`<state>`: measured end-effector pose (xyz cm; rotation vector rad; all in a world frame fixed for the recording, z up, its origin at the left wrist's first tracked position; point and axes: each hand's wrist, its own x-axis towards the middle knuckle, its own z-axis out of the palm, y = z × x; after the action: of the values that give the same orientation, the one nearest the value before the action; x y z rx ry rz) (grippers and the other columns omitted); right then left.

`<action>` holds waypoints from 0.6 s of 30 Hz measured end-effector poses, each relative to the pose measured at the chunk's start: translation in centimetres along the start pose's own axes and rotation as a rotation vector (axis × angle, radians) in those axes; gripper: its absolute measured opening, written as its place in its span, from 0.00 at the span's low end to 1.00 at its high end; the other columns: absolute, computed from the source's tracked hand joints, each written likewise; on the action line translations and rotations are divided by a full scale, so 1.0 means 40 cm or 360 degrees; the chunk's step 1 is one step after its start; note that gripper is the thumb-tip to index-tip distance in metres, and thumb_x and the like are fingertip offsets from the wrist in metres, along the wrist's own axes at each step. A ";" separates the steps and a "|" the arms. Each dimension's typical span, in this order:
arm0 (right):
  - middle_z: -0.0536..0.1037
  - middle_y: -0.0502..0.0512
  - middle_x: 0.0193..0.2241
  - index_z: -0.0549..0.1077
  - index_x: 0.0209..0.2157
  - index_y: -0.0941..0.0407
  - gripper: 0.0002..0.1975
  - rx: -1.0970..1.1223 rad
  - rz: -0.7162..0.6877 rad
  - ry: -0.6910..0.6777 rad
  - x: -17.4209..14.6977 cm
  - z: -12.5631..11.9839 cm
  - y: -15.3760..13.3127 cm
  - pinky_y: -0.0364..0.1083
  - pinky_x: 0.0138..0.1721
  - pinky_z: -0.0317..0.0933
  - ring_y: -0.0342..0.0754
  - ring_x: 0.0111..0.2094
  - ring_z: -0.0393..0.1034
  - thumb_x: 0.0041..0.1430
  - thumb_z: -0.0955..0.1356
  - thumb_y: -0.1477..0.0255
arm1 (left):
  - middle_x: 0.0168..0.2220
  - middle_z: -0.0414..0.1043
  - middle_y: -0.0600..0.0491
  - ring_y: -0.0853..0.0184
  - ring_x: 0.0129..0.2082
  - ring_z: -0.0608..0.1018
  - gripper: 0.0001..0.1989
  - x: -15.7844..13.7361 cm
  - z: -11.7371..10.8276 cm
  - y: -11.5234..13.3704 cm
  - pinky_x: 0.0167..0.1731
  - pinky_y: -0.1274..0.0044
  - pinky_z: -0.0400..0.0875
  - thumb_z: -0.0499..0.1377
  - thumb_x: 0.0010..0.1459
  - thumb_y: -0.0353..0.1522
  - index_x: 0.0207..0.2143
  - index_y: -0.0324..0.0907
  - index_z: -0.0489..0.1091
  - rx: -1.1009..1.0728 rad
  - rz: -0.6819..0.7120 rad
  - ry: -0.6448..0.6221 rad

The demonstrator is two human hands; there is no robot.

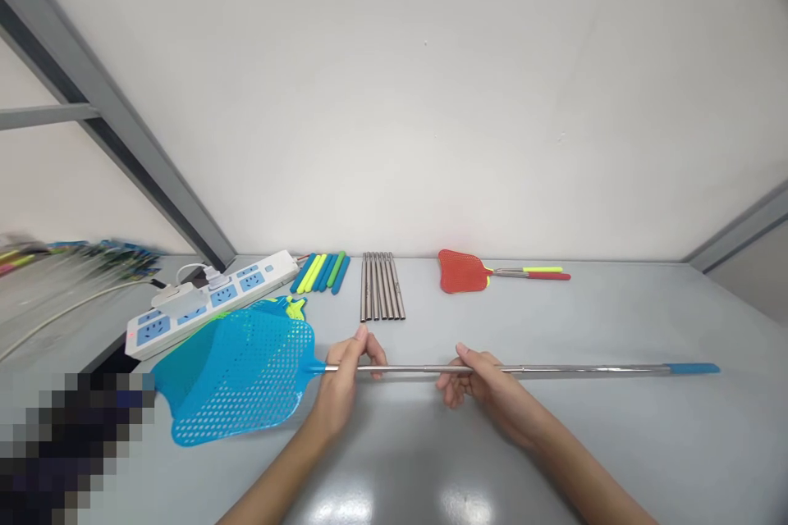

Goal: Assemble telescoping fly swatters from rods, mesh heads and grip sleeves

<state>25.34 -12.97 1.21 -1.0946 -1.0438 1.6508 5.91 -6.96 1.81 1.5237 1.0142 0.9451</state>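
A blue fly swatter (258, 377) with a telescopic metal shaft (406, 369) lies crosswise in both hands, the shaft drawn out long. Its perforated head is at the left and its blue handle (693, 368) at the far right. My left hand (341, 381) is closed round the shaft just beside the head. Farther along, my right hand (483, 385) curls loosely about the middle of the shaft, thumb on the upper side. Under the blue head lies a stack of other swatter heads, with yellow-green parts (296, 308) showing.
Several blue, yellow and green handles (320, 272) lie in a row beside a white power strip (271, 269). Several metal rods (382, 287) lie right of them. A red fly swatter (463, 271) with a yellow one under it rests near the wall (461, 98). Blurred packaged items (104, 262) are at left.
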 end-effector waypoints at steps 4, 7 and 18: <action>0.69 0.56 0.19 0.71 0.19 0.60 0.28 -0.0016 -0.0028 0.0016 -0.001 -0.006 0.000 0.46 0.33 0.52 0.46 0.25 0.62 0.56 0.52 0.58 | 0.17 0.60 0.54 0.70 0.22 0.65 0.26 -0.006 0.001 -0.003 0.30 0.78 0.57 0.37 0.58 0.39 0.15 0.39 0.64 -0.0001 -0.0034 -0.0181; 0.67 0.54 0.16 0.66 0.11 0.58 0.28 0.0000 -0.0032 0.0027 -0.003 -0.009 0.002 0.46 0.34 0.52 0.46 0.24 0.62 0.57 0.53 0.60 | 0.12 0.55 0.56 0.72 0.18 0.63 0.28 -0.005 -0.005 -0.003 0.26 0.79 0.57 0.37 0.58 0.41 0.15 0.38 0.66 0.0009 -0.0143 -0.0404; 0.65 0.52 0.11 0.65 0.11 0.59 0.30 0.0140 0.0008 -0.0100 -0.002 -0.018 0.007 0.45 0.27 0.53 0.43 0.17 0.60 0.57 0.52 0.59 | 0.07 0.46 0.60 0.76 0.09 0.56 0.29 -0.021 0.016 0.001 0.16 0.82 0.54 0.38 0.57 0.42 0.17 0.35 0.67 -0.0325 -0.0389 -0.0687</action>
<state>25.99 -13.01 0.79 -0.9944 -0.9994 1.7280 6.23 -7.98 1.67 1.3207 0.7449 0.5007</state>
